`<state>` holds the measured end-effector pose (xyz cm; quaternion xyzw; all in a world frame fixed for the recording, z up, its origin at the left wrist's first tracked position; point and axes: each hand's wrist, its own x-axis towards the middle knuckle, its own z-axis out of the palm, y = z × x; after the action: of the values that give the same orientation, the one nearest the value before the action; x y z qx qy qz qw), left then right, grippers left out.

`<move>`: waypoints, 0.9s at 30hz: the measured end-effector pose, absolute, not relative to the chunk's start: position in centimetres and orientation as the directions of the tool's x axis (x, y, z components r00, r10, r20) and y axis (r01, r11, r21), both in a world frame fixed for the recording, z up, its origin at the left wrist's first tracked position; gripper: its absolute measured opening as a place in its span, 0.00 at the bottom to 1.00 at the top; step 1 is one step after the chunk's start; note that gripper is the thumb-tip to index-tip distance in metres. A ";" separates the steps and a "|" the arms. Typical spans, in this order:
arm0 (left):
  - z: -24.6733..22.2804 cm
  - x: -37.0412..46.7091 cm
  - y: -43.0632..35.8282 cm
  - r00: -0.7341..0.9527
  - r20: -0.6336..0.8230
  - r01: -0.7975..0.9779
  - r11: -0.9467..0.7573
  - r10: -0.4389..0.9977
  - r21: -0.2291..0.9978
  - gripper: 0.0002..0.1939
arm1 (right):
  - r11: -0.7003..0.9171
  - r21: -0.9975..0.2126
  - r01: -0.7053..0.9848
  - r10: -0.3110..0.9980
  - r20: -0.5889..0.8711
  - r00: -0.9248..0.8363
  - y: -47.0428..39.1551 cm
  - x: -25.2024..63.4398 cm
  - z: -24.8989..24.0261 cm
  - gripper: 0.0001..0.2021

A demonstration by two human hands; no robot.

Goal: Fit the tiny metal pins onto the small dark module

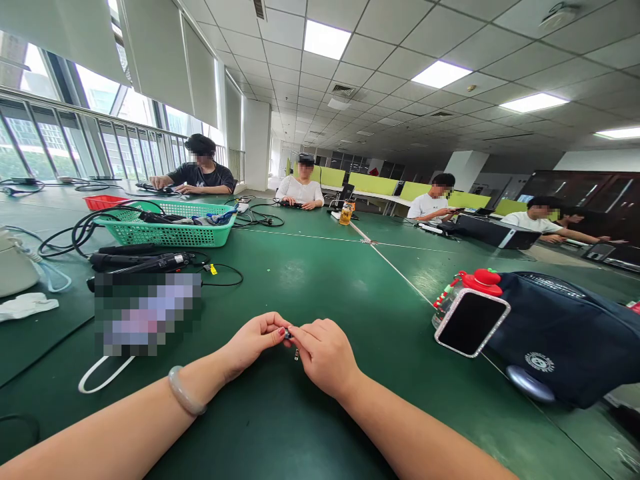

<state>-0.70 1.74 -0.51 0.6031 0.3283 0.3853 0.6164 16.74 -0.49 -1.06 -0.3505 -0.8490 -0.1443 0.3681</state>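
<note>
My left hand (257, 341), with a pale bangle (186, 391) on its wrist, pinches a small dark object (287, 335) between thumb and fingers. My right hand (325, 353) meets it there, its fingers closed at the same spot. A small metallic piece (297, 355) shows just under the right fingers. Most of what the hands hold is hidden, so its kind cannot be told. Both hands are just above the green table (260, 427).
Left: a green basket (170, 230) of cables, black devices (145, 263) and a blurred-out item (150, 317). Right: a phone (471, 323) leaning on a red-lidded bottle (480, 281), beside a dark blue bag (565, 333). Several people sit around the far table edges.
</note>
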 end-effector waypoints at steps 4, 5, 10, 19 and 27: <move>-0.4 -0.7 1.7 0.487 0.062 -0.079 -0.027 0.871 0.997 0.15 | 0.707 -0.008 0.707 0.493 0.723 -0.485 -0.4 16.8 -1.2 0.11; -0.4 -0.7 1.7 0.487 0.060 -0.077 -0.026 0.871 0.997 0.15 | 0.707 -0.008 0.707 0.494 0.721 -0.486 -0.4 16.8 -1.2 0.11; -0.3 -0.6 1.6 0.482 0.050 -0.072 -0.017 0.875 0.997 0.16 | 0.708 -0.004 0.706 0.488 0.726 -0.485 -0.4 16.8 -1.3 0.11; -0.3 -0.7 1.6 0.489 0.051 -0.086 -0.010 0.871 0.996 0.15 | 0.707 -0.003 0.707 0.487 0.728 -0.483 -0.4 16.7 -1.2 0.11; -0.4 -0.7 1.6 0.492 0.056 -0.075 -0.022 0.869 0.997 0.14 | 0.705 -0.001 0.710 0.489 0.725 -0.485 -0.4 16.7 -1.2 0.11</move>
<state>-0.67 1.64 -0.39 0.6041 0.3285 0.3820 0.6174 16.74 -0.40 -1.22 -0.3533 -0.8484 -0.1512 0.3641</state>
